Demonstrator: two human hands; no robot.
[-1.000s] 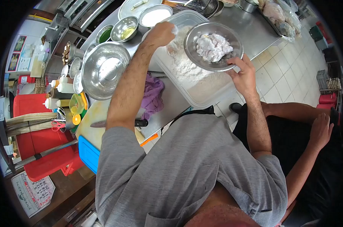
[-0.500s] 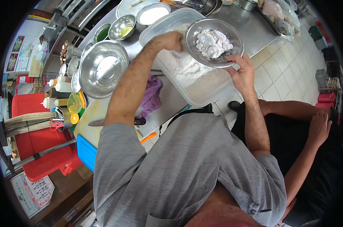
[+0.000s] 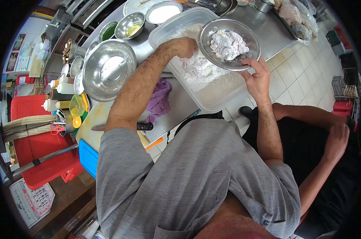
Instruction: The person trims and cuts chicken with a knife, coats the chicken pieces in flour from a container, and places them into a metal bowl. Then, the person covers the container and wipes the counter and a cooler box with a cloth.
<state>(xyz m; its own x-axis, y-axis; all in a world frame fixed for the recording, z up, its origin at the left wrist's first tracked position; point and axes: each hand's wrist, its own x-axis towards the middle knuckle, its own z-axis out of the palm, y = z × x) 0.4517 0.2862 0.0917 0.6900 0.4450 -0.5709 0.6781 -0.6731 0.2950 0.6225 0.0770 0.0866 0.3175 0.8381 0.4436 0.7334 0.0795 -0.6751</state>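
Observation:
My right hand [image 3: 258, 77] grips the rim of a metal bowl [image 3: 204, 30], thumb and fingers closed on its near right edge. In the bowl sits a pile of lumpy pieces coated in white flour [image 3: 228, 45]; their kind is hidden by the coating. The bowl is held tilted above a clear plastic tub [image 3: 207, 106] containing white flour [image 3: 216, 79]. Over the tub's left side, just left of the bowl, my left hand [image 3: 185, 47] is closed with fingers curled down toward the flour. Whatever is between those fingers is hidden.
Left of the tub are a large perforated metal bowl [image 3: 108, 71], a purple cloth [image 3: 159, 99] and a knife [image 3: 144, 126]. Smaller bowls hold green liquid [image 3: 108, 32], yellowish liquid [image 3: 133, 30] and white powder [image 3: 163, 14]. Another person's arm [image 3: 327, 155] is close at right.
My left hand has moved slightly right and down over the flour, and more floury lumps show beneath it. The bowl in my right hand has shifted slightly right.

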